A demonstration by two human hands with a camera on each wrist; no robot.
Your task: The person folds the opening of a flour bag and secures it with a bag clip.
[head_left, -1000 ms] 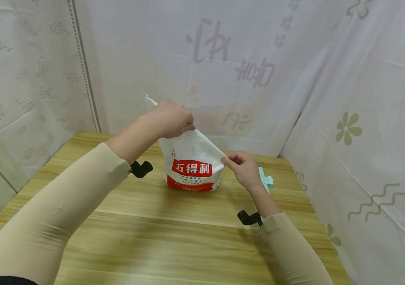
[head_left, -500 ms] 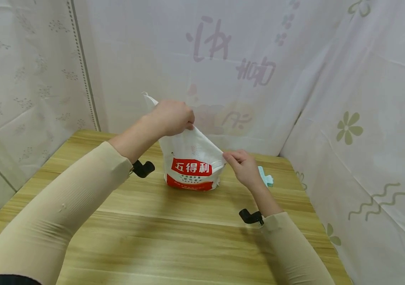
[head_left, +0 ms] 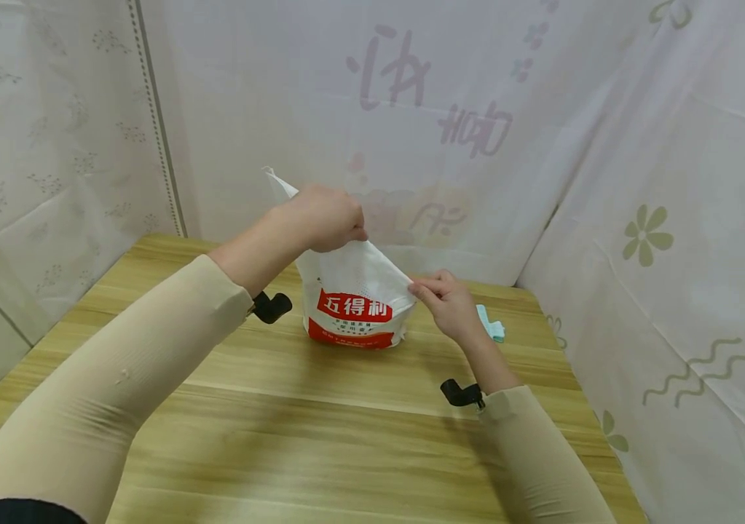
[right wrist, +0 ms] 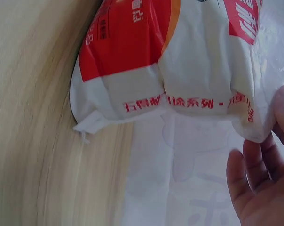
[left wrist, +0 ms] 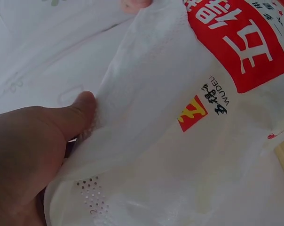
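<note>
A white flour bag (head_left: 354, 307) with red printed panels stands upright on the table, its upper part slack and folded over toward the right. The left hand (head_left: 331, 218) grips the bag's upper edge from above; in the left wrist view its thumb (left wrist: 83, 110) presses on the white plastic. Lower down on the right, the right hand (head_left: 446, 306) pinches the end of that edge between thumb and fingertips. The right wrist view shows the bag's corner between this hand's thumb and fingers, with the sealed lower end of the bag (right wrist: 128, 94) nearby. The edge is stretched taut between both hands.
A small light-teal plastic piece (head_left: 490, 324) lies on the wooden table (head_left: 346, 437) just right of the right hand, partly hidden behind it. Patterned white curtains (head_left: 411, 109) hang along the table's back and both sides. Black camera mounts (head_left: 460, 393) stick out from the wrists.
The left hand has shifted slightly to the right along with the bag's upper edge. The right hand keeps its pinch on the corner with hardly any movement.
</note>
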